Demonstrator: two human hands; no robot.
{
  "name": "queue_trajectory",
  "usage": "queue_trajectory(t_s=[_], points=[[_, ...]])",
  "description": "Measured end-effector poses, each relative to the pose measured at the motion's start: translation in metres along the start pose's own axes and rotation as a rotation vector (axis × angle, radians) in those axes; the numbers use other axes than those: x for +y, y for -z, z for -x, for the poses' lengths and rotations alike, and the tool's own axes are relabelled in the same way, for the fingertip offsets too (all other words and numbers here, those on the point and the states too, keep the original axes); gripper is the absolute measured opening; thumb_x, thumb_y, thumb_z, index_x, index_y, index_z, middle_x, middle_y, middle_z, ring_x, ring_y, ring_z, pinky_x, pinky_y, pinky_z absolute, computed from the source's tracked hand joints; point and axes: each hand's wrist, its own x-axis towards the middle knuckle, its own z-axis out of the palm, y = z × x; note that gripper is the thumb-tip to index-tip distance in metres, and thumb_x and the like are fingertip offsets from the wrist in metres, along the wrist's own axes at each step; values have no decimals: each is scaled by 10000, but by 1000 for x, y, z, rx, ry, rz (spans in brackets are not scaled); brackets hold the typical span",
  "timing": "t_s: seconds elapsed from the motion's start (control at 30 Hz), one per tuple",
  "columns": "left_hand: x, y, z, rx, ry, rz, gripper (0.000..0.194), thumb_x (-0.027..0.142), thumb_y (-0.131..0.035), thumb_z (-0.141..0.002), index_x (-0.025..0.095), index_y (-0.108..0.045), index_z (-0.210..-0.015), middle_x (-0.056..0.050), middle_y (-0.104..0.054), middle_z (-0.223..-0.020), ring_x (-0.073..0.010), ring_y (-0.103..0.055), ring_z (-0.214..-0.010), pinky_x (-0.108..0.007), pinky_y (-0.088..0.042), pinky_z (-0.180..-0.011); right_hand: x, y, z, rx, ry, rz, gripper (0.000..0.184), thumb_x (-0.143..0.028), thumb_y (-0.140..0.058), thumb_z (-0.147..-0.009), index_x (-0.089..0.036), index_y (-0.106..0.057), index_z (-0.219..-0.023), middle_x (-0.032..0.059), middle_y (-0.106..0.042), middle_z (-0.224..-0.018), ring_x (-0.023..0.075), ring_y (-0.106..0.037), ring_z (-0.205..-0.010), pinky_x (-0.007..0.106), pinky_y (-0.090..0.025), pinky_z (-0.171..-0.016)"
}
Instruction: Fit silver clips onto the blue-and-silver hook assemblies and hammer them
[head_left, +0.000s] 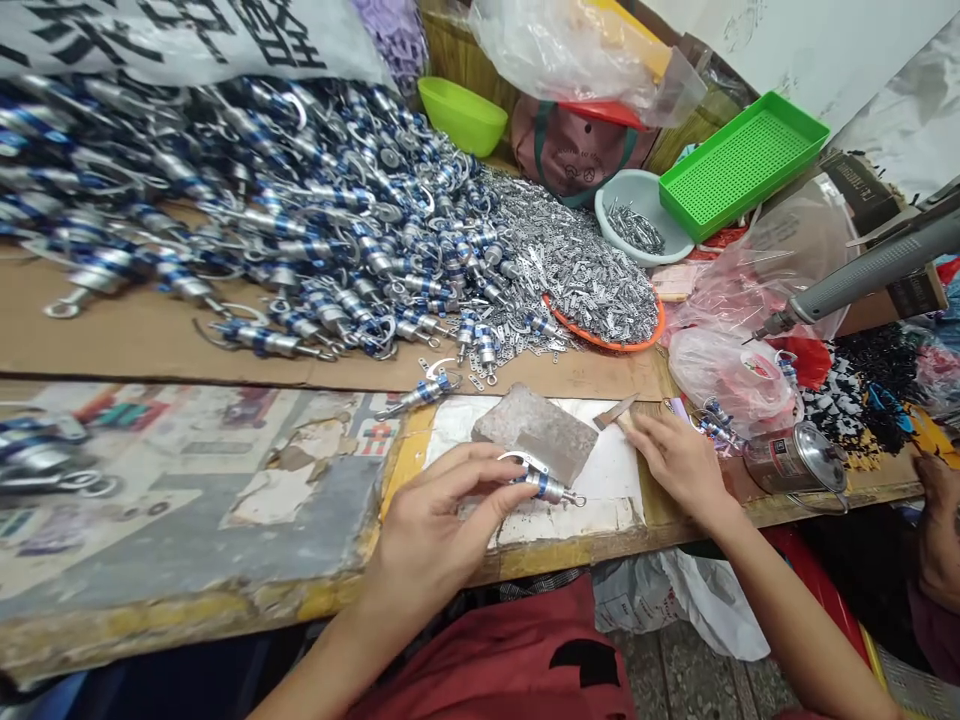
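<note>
Pinched between the thumb and fingers of my left hand (442, 505) is a silver-and-blue metal cylinder fitting (549, 487) with a curved lever on top and a small ring at its right end. It is held over the near edge of a grey metal block (536, 435), which lies on a white sheet (622, 490). My right hand (682, 462) is closed at the block's right, its fingertips on a small hammer-like tool (616, 412) with a narrow brownish shaft; part of the tool is hidden by the fingers. Another such fitting (424, 396) lies just left of the block.
A big heap of similar fittings (300, 220) covers the back left. Small metal plates fill an orange tray (637, 345) beside a pale bowl (607, 205) of pins. A grey power screwdriver (862, 270) juts in from the right, above a metal can (787, 460). Another person's hand (937, 520) shows far right.
</note>
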Motion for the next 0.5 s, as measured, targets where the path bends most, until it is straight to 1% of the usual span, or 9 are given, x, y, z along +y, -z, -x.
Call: queue_trajectory(t_s=[0.07, 0.13, 0.17, 0.23, 0.27, 0.3, 0.37, 0.43, 0.5], points=[[2, 2, -1, 33, -144, -115, 35, 246, -674, -707, 224, -700, -705, -52, -631, -851, -198, -609, -821, -310, -502, -739, -19, -5, -30, 28, 47, -13, 270, -281, -443, -910, -172, -656, -1035, 93, -666, -966, 189, -623, -874, 279, -475, -749], [7, 2, -2, 34, -221, -170, 30, 205, -657, -719, 218, -684, -715, -47, -602, -851, -181, -600, -802, -293, -497, -721, -42, -12, -66, 2, 84, -28, 269, -280, -420, -922, -193, -668, -979, 76, -653, -989, 170, -608, -902, 255, -458, -770], [10, 2, -2, 30, -240, -177, 38, 188, -650, -723, 215, -674, -709, -42, -594, -832, -172, -598, -779, -284, -495, -705, -52, -16, -82, -17, 94, -29, 261, -279, -430, -916, -190, -674, -942, 78, -652, -966, 180, -608, -893, 265, -458, -762], [15, 1, -3, 19, -245, -167, 57, 170, -639, -726, 212, -660, -692, -28, -588, -777, -156, -592, -719, -271, -489, -664, -69, -21, -107, -63, 102, -18, 229, -183, -456, -881, -157, -682, -852, 106, -650, -901, 213, -615, -853, 291, -463, -713], [16, 1, -3, 17, -236, -155, 62, 170, -639, -724, 212, -658, -683, -23, -589, -751, -152, -589, -694, -267, -485, -643, -74, -22, -114, -85, 102, -12, 221, -122, -464, -851, -143, -681, -819, 121, -647, -874, 227, -618, -830, 301, -463, -688], [17, 1, -3, 14, -225, -141, 61, 175, -644, -720, 213, -660, -676, -19, -593, -730, -151, -588, -677, -265, -481, -629, -77, -23, -118, -103, 102, -7, 222, -67, -468, -816, -134, -679, -802, 132, -643, -857, 236, -621, -810, 307, -461, -669], [16, 1, -4, 6, -189, -108, 50, 191, -658, -709, 219, -674, -670, -15, -610, -697, -155, -591, -661, -264, -479, -614, -77, -21, -119, -123, 100, -10, 246, -9, -471, -764, -129, -673, -840, 144, -639, -865, 242, -623, -794, 314, -461, -655], [14, 2, -4, -10, -142, -74, 37, 208, -675, -695, 225, -687, -665, -12, -628, -678, -159, -596, -652, -263, -481, -607, -71, -18, -115, -128, 98, -37, 273, -6, -495, -738, -126, -661, -918, 147, -639, -901, 244, -623, -800, 323, -468, -661], [11, 3, -4, -23, -102, -42, 26, 213, -687, -684, 228, -695, -664, -12, -640, -679, -161, -602, -657, -260, -487, -611, -64, -14, -109, -127, 95, -88, 274, -22, -530, -721, -121, -660, -942, 136, -645, -907, 241, -623, -806, 330, -479, -678]])
